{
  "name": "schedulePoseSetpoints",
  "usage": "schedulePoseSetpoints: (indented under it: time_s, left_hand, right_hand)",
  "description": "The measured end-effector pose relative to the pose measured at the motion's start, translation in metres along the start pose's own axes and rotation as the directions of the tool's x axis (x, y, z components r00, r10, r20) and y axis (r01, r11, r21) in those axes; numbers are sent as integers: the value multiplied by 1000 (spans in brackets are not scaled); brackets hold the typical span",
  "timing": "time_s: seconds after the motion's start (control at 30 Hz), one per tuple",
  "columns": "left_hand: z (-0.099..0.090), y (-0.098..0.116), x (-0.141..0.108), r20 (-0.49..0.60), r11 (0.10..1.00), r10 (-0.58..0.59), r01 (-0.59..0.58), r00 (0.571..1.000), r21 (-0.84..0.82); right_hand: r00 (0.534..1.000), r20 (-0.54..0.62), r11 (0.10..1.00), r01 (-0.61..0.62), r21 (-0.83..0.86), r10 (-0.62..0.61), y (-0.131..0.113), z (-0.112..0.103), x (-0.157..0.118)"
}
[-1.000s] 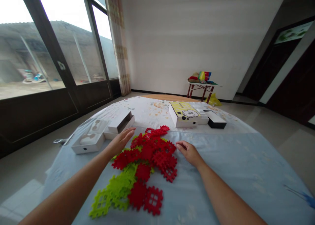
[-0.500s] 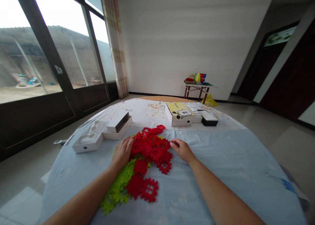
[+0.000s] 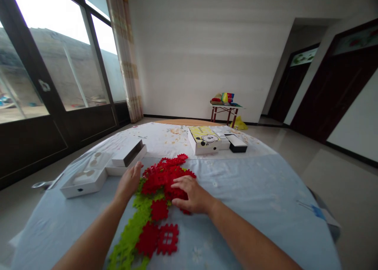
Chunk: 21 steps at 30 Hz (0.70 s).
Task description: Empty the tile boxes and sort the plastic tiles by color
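A heap of red toothed plastic pieces (image 3: 159,177) lies at the middle of the table, partly over green pieces (image 3: 130,232) that trail toward the near edge. My right hand (image 3: 191,195) is spread over the right side of the red heap, fingers apart. At the heap's left edge stands my left hand (image 3: 129,182), its fingers extended and holding nothing visible. Nearer to me lie a solid red square (image 3: 147,239) and a red window-shaped square (image 3: 168,239).
White open boxes (image 3: 85,181) sit at the left of the cloth-covered table (image 3: 236,199). Farther back are a yellow and white cartoon box (image 3: 205,140) and a black and white box (image 3: 237,144). A small side table (image 3: 226,106) stands by the wall.
My right hand has moved left, from the heap's edge onto the red pieces, and its fingers have opened. My left hand has come off the heap to its left side. The view has shifted.
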<state>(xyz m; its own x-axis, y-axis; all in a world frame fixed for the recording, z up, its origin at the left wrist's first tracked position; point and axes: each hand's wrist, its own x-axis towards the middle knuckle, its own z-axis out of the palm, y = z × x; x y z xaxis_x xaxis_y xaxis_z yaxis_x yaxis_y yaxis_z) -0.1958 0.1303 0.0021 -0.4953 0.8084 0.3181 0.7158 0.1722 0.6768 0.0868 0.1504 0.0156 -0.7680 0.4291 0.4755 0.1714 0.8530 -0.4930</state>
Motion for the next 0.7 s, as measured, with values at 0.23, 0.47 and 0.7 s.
schedulePoseSetpoints:
  time_s: [0.23, 0.47, 0.7]
  left_hand:
    - [-2, -56, 18, -17, 991, -39, 36, 999, -129]
    - [8, -62, 14, -79, 990, 77, -85, 994, -113]
    - [5, -63, 7, -61, 994, 28, -34, 998, -105]
  right_hand:
    - [858, -318, 909, -334, 249, 403, 60, -28, 27]
    - [249, -595, 531, -766, 362, 764, 172, -85, 52]
    - [102, -608, 388, -849, 359, 787, 223, -100, 67]
